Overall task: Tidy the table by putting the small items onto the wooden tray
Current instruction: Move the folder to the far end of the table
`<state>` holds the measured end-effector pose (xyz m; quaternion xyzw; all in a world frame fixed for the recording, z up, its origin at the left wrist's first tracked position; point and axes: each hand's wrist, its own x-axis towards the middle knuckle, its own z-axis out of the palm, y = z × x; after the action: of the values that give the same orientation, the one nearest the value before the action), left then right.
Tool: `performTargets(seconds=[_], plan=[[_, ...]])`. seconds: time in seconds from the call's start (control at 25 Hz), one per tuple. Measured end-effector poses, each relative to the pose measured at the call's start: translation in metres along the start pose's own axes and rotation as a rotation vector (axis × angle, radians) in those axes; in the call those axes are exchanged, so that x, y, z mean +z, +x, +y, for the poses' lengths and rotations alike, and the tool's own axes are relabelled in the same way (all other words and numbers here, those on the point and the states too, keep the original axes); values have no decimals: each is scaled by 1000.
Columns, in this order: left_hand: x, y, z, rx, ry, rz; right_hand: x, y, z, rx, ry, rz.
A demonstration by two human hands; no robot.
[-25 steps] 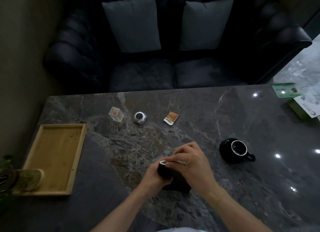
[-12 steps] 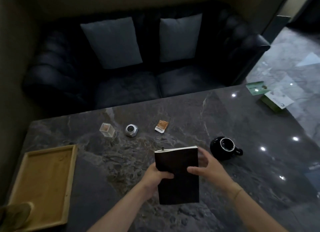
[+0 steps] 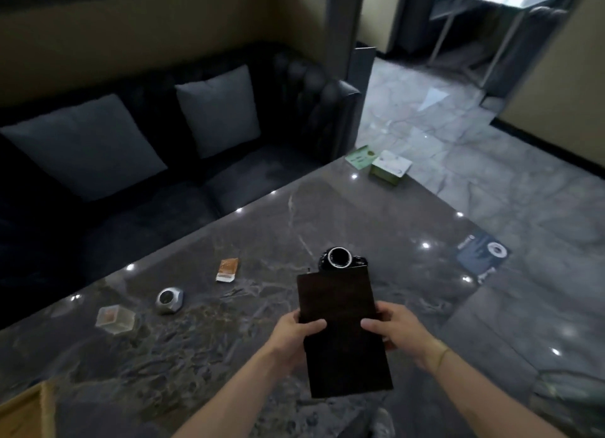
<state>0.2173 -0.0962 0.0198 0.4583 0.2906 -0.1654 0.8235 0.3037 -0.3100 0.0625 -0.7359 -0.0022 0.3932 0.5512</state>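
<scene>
I hold a dark brown notebook [image 3: 343, 336] upright over the marble table [image 3: 262, 241]. My left hand [image 3: 296, 331] grips its left edge and my right hand [image 3: 394, 328] grips its right edge. Just beyond its top edge stands a black mug [image 3: 340, 258]. To the left on the table lie an orange sachet [image 3: 227, 269], a silver hexagonal object [image 3: 169, 300] and a small clear box [image 3: 115, 318]. Only a corner of the wooden tray [image 3: 26, 414] shows at the bottom left.
A black sofa [image 3: 147, 182] with two grey cushions runs along the table's far side. A green box [image 3: 389, 168] and a green card [image 3: 360, 156] sit at the far corner. A dark leaflet [image 3: 483, 254] lies at the right edge, with marble floor beyond.
The view has swung to the right, so most of the tray has left the frame. The notebook is now raised in front of the mug, and my right hand has closed on its right edge.
</scene>
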Motion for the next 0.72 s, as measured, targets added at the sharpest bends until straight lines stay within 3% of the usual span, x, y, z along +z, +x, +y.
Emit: performTargets(seconds=[0.24, 0.72], plan=[[80, 19, -22, -7, 345, -22, -82, -39, 35, -34, 93, 109], [263, 75, -66, 27, 404, -44, -255, -78, 88, -99, 161, 275]])
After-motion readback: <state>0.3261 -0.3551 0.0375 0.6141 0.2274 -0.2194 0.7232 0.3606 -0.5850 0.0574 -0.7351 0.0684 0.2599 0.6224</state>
